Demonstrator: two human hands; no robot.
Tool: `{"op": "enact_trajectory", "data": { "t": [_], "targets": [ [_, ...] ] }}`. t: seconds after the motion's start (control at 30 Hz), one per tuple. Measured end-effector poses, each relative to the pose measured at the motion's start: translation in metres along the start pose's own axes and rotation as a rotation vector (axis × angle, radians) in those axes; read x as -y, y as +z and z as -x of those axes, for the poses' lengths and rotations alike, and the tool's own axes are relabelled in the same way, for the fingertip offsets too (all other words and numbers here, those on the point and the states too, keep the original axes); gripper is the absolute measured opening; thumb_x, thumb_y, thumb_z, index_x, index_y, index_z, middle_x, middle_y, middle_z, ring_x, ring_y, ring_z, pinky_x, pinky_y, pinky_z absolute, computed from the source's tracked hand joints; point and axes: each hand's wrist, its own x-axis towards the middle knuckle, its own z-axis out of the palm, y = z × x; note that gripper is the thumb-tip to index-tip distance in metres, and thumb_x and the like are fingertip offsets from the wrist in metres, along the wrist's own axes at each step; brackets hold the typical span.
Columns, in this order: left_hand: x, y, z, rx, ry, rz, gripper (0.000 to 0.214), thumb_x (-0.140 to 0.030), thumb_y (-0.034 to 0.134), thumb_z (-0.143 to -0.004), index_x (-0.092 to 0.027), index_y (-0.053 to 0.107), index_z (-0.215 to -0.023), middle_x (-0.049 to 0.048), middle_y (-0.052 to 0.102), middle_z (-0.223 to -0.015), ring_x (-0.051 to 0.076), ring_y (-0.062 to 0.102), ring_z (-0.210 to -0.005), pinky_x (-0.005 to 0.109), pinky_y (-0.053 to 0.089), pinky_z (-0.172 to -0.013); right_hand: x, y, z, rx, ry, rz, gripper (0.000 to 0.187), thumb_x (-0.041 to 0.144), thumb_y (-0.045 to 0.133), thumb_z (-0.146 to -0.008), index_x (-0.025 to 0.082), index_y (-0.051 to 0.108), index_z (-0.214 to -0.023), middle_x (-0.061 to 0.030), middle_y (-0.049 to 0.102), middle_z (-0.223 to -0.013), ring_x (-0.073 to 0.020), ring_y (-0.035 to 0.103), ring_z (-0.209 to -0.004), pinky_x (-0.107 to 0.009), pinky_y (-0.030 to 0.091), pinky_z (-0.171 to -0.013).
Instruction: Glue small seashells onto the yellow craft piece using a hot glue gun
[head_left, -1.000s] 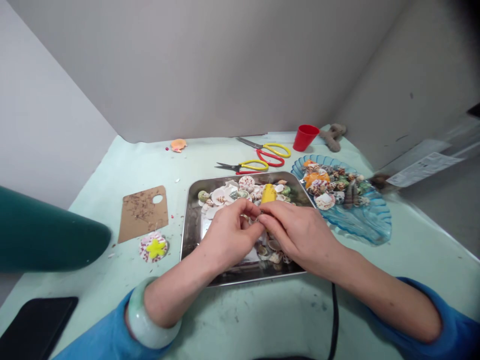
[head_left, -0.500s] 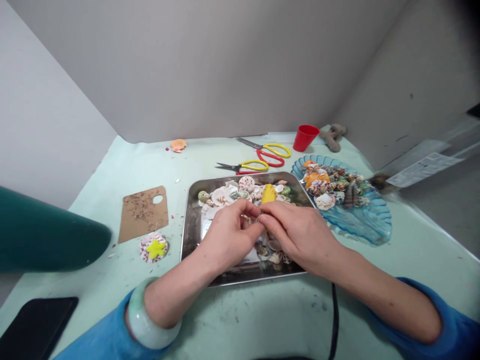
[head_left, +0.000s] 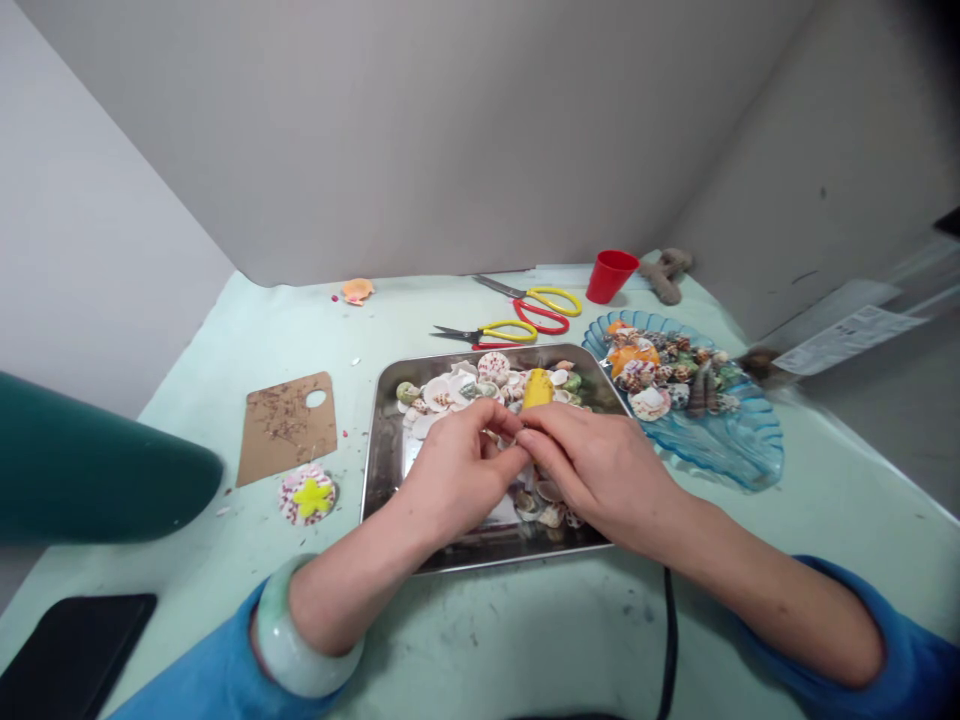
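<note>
Over the metal tray (head_left: pixel 384 420), my left hand (head_left: pixel 469 465) and my right hand (head_left: pixel 600 465) meet fingertip to fingertip. Both are closed in a pinch on something small between them; the fingers hide what it is. Seashells (head_left: pixel 450 388) lie in the tray behind my hands, and more shells (head_left: pixel 551 512) sit below my right fingers. A yellow cylindrical piece (head_left: pixel 538 388) stands out just beyond my right fingertips, its lower end covered by that hand. I cannot tell whether the hand touches it.
Right of the tray is a blue dish (head_left: pixel 720 450) with shells. Behind are scissors (head_left: pixel 555 300), smaller scissors (head_left: pixel 487 333) and a red cup (head_left: pixel 611 276). At left lie brown cardboard (head_left: pixel 289 425), a shell with a yellow star (head_left: pixel 309 495), a dark green cylinder (head_left: pixel 97 465) and a black flat object (head_left: pixel 75 650).
</note>
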Motion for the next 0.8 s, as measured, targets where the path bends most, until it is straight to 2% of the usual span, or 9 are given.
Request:
{"op": "enact_trajectory", "data": {
  "t": [0.27,0.53,0.8],
  "targets": [
    [0.0053,0.0022,-0.0012,-0.007,-0.034,0.043,0.018,-0.034,0.057,-0.074,-0.021,0.056,-0.086,-0.0049,0.05,-0.051,0.011,0.048,-0.048,0.021,0.035,-0.046,-0.0003,0.0004,0.0001,-0.02,0.029,-0.003,0.03,0.032,0.034,-0.095,0.017,0.06,-0.099,-0.0065,0.066,-0.084,-0.0177,0.06,-0.075,-0.028,0.041,-0.067],
    [0.0026,0.0018,-0.0006,0.004,-0.046,0.058,0.015,-0.032,0.056,-0.074,-0.021,0.053,-0.084,-0.0048,0.051,-0.052,0.011,0.048,-0.047,0.019,0.031,-0.043,0.0004,-0.0001,0.0002,-0.001,0.037,-0.005,0.031,0.033,0.034,-0.096,0.017,0.06,-0.097,-0.0064,0.065,-0.083,-0.0177,0.059,-0.074,-0.028,0.04,-0.066],
    [0.0017,0.0017,-0.0017,0.005,-0.026,0.022,0.016,-0.033,0.056,-0.075,-0.02,0.055,-0.085,-0.0043,0.053,-0.053,0.011,0.049,-0.049,0.02,0.033,-0.045,-0.0011,0.0007,0.0004,0.013,0.058,-0.008,0.031,0.034,0.034,-0.095,0.018,0.06,-0.098,-0.0057,0.065,-0.083,-0.0182,0.06,-0.077,-0.029,0.041,-0.068]
  ]
}}
